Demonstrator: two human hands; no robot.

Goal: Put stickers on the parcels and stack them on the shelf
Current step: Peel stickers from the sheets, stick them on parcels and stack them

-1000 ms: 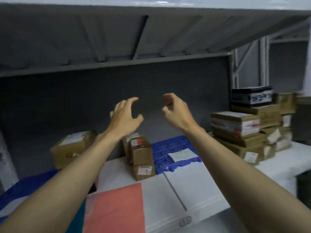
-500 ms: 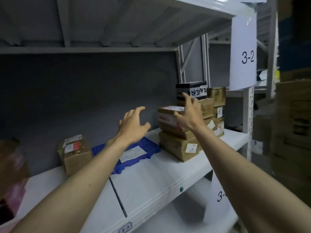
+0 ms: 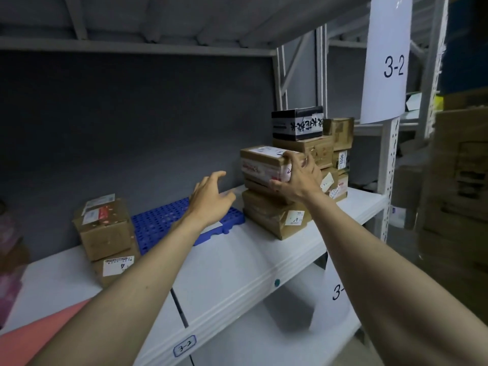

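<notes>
Both forearms were extended toward the white shelf point(image 3: 237, 265). The right hand point(image 3: 298, 178) gripped the near corner of the top parcel point(image 3: 260, 163) on the front stack, fingers over its upper edge, thumb beneath. The left hand point(image 3: 211, 199) hovered with fingers spread, holding nothing, above the blue pallet point(image 3: 158, 220). Two stacked parcels point(image 3: 107, 239) stood to the pallet's left.

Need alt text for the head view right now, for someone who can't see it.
The right hand grips the top parcel of a stack on the white shelf. The left hand hovers open over a blue pallet.
</notes>
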